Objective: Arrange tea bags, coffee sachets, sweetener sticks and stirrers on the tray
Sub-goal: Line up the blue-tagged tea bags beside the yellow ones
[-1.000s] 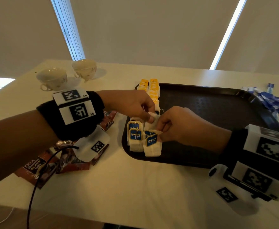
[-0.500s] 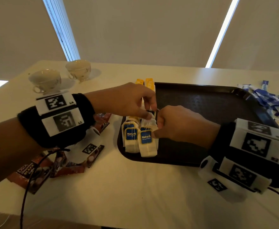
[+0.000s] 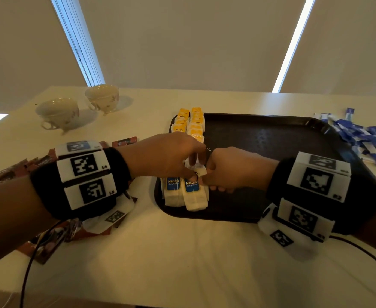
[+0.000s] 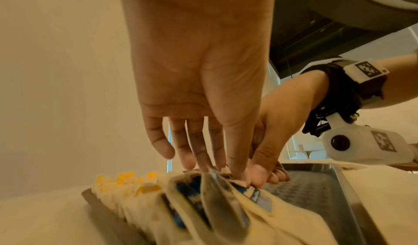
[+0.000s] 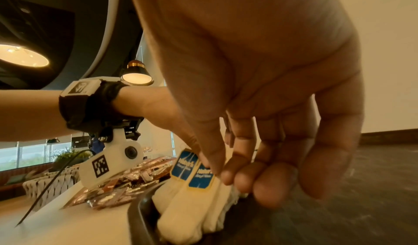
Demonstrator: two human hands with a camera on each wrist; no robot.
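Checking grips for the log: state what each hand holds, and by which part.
Both hands pinch the blue-tagged tea bags at their top ends: left hand from the left, right hand from the right.

1. "Natur's" is printed in white on the blue tags of the tea bags at the lower left of the tray, centre of the head view; a smaller line beneath cannot be read.
2. "L4" and "L5" are marked beside the square black-and-white codes on the left wristband, left of the frame.
3. "R2" is marked on the right wristband, at the right.
4. Lettering on a yellow-tagged tea bag is too blurred to be read.
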